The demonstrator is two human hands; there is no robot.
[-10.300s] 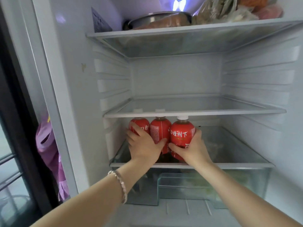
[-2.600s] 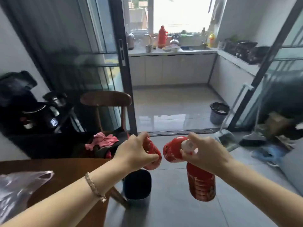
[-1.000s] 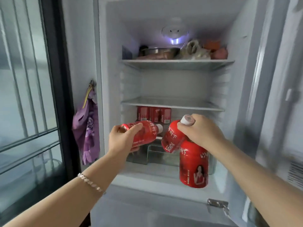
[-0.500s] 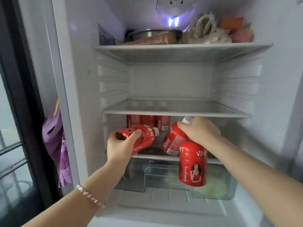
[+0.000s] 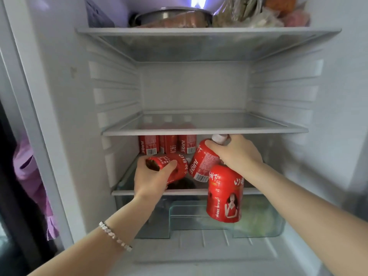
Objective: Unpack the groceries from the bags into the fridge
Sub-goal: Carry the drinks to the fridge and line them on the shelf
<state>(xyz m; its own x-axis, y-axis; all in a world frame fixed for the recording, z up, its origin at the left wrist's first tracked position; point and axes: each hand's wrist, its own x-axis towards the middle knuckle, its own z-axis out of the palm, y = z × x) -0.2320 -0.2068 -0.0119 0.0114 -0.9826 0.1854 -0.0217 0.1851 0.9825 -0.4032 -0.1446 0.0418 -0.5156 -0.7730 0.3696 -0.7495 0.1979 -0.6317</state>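
Note:
The fridge stands open in front of me. My left hand (image 5: pixel 152 179) grips one red juice bottle (image 5: pixel 177 166) lying sideways, over the front of the lower glass shelf (image 5: pixel 123 191). My right hand (image 5: pixel 237 154) holds two red juice bottles by their necks: one (image 5: pixel 203 164) tilts into the shelf space, the other (image 5: pixel 225 194) hangs upright in front of the shelf edge. Three more red juice bottles (image 5: pixel 168 144) stand in a row at the back left of that shelf.
The middle glass shelf (image 5: pixel 205 131) sits just above my right hand. A metal pot (image 5: pixel 171 15) and bagged food (image 5: pixel 249 14) fill the top shelf. A clear crisper drawer (image 5: pixel 258 220) holds greens below. A purple cloth (image 5: pixel 29 176) hangs at the left, outside the fridge.
I have come closer to the fridge. Both hands have moved forward with their bottles, now reaching over the lower shelf under the middle shelf.

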